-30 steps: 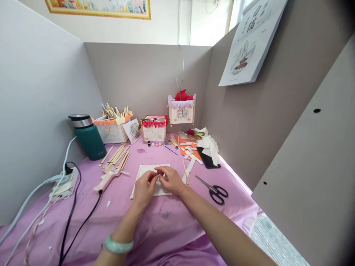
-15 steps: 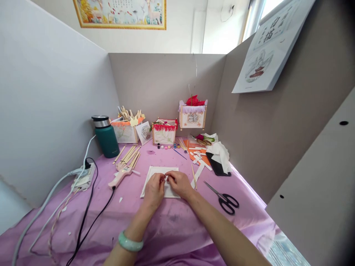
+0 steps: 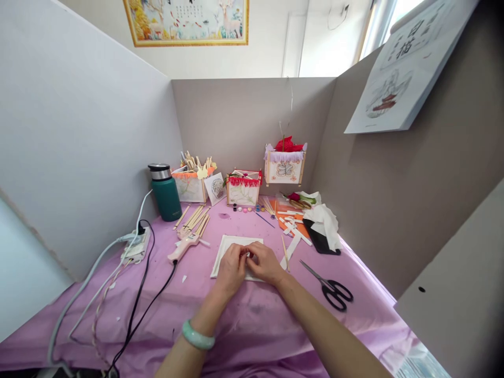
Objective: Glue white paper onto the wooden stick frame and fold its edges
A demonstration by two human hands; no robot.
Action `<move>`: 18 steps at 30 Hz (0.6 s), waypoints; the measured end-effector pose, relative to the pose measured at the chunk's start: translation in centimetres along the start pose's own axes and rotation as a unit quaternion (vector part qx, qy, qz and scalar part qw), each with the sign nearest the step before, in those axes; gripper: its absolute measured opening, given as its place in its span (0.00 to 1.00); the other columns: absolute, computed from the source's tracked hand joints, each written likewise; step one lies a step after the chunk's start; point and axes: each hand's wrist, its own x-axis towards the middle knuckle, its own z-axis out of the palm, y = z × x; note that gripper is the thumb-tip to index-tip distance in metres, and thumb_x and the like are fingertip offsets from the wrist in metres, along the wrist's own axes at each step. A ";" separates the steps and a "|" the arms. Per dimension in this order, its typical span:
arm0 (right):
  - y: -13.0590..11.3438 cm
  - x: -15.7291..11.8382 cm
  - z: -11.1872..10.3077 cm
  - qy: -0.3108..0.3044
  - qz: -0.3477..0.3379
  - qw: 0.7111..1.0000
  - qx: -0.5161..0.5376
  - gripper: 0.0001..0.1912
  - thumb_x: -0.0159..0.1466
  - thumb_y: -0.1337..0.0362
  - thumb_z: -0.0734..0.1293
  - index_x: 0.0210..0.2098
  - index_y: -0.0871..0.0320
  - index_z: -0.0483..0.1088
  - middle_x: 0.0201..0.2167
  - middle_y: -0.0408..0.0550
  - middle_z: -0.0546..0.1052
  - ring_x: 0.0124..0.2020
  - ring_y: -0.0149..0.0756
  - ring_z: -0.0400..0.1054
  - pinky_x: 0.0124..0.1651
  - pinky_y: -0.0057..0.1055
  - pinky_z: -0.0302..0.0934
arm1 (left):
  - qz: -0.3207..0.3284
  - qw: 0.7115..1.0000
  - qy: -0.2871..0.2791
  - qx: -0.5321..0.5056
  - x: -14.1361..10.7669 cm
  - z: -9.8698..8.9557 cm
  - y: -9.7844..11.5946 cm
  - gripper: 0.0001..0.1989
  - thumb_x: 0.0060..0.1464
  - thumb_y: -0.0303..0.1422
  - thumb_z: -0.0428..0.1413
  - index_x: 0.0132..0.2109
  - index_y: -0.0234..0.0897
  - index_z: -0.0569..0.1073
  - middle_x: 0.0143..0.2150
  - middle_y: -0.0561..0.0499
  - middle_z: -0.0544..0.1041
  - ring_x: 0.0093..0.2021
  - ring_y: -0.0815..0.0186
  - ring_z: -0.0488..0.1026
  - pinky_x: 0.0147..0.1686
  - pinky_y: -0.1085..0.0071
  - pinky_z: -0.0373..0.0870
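Over a white square panel with raised edges, my two hands meet at the fingertips. My left hand, with a pale green bangle on its wrist, is closed in a pinch. My right hand pinches too, its fingertips against those of the left. Whatever is between the fingers is too small and covered to make out. Just right of the panel lie a thin wooden stick and a white paper strip. Black-handled scissors rest farther right, blades pointing away from me.
On the left are a pink glue gun, wooden sticks, a green bottle and a power strip with cables. Decorated boxes stand at the back. White scraps and a black flat object lie right.
The view has swung slightly left, so everything sits farther right in the picture. My hands stay over the panel, and their fingertips have come closer together.
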 end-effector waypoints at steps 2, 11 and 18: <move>0.1 0.1 0.0 0.000 -0.006 1.000 0.004 0.11 0.55 0.72 0.61 0.37 0.58 0.71 0.31 0.47 0.73 0.35 0.36 0.65 0.41 0.32 0.59 | 0.001 1.000 -0.001 -0.005 0.1 0.0 0.1 0.06 0.57 0.25 0.46 0.36 0.38 0.66 0.34 0.48 0.71 0.36 0.64 0.69 0.37 0.67 0.66; 0.2 0.1 0.0 0.004 -0.002 0.999 0.036 0.06 0.56 0.71 0.62 0.29 0.57 0.70 0.26 0.44 0.71 0.30 0.34 0.63 0.38 0.30 0.58 | 0.001 1.000 -0.005 -0.014 0.0 -0.2 0.0 0.06 0.59 0.27 0.46 0.35 0.38 0.67 0.34 0.48 0.71 0.36 0.64 0.69 0.37 0.67 0.66; -0.4 0.4 -0.6 0.023 0.030 0.997 0.065 0.06 0.59 0.68 0.63 0.32 0.58 0.72 0.28 0.45 0.74 0.30 0.32 0.66 0.36 0.28 0.59 | 0.002 1.000 0.013 -0.012 0.2 -0.1 -0.3 0.07 0.60 0.30 0.45 0.36 0.39 0.68 0.34 0.49 0.71 0.36 0.64 0.70 0.37 0.68 0.66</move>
